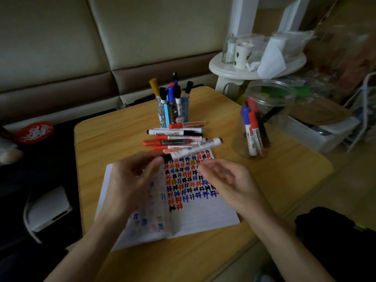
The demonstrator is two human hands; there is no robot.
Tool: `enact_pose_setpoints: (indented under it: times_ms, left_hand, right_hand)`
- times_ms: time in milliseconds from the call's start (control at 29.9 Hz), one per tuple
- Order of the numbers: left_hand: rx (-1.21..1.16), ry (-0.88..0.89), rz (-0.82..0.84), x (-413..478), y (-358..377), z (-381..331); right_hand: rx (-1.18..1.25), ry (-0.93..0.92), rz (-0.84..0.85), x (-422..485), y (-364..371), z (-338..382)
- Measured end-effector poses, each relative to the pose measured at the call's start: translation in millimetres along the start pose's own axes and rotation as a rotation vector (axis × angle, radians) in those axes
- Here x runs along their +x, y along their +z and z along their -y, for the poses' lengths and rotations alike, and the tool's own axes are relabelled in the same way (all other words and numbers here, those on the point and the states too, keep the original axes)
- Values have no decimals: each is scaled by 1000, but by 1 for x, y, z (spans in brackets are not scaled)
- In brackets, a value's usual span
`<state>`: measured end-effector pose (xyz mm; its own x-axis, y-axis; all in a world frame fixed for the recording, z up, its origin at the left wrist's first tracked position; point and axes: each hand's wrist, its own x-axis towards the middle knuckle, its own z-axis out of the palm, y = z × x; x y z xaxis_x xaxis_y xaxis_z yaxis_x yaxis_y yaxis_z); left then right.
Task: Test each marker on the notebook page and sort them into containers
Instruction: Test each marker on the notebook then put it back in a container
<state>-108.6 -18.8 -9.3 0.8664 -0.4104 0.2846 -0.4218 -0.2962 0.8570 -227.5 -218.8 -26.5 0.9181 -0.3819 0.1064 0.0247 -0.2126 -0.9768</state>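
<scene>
Surroundings: a white round side table (223,71) bearing a leaf-printed paper cup (241,55) stands behind the light wooden table (284,171); a red dish (35,132) lies far left. Loose red- and black-capped markers (177,137) are piled between the open white notebook (203,212), whose page carries red, blue and black hash marks, and the blue patterned pen holder (165,117), which holds upright yellow-, black- and blue-capped markers. The clear plastic jar (284,110), right, contains blue, red and black markers. The left hand (132,180) pinches the dark end of a blurred white-barrelled marker (197,148) over the page's far edge; the right hand (223,178) hovers relaxed, holding nothing.
</scene>
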Motion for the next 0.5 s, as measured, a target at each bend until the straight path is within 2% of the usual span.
enact_pose_setpoints:
  times_ms: [100, 201, 368, 502]
  left_hand:
    - [-95, -4, 165, -20, 15, -9]
    - [-22, 71, 250, -28, 21, -8]
    - [99, 215, 237, -31, 19, -9]
    - [186, 318, 256, -30, 15, -7]
  right_hand:
    - [173, -20, -54, -4, 13, 5]
    - [277, -7, -88, -9, 19, 5]
    - [316, -5, -55, -13, 27, 8]
    - [242, -18, -27, -17, 32, 9]
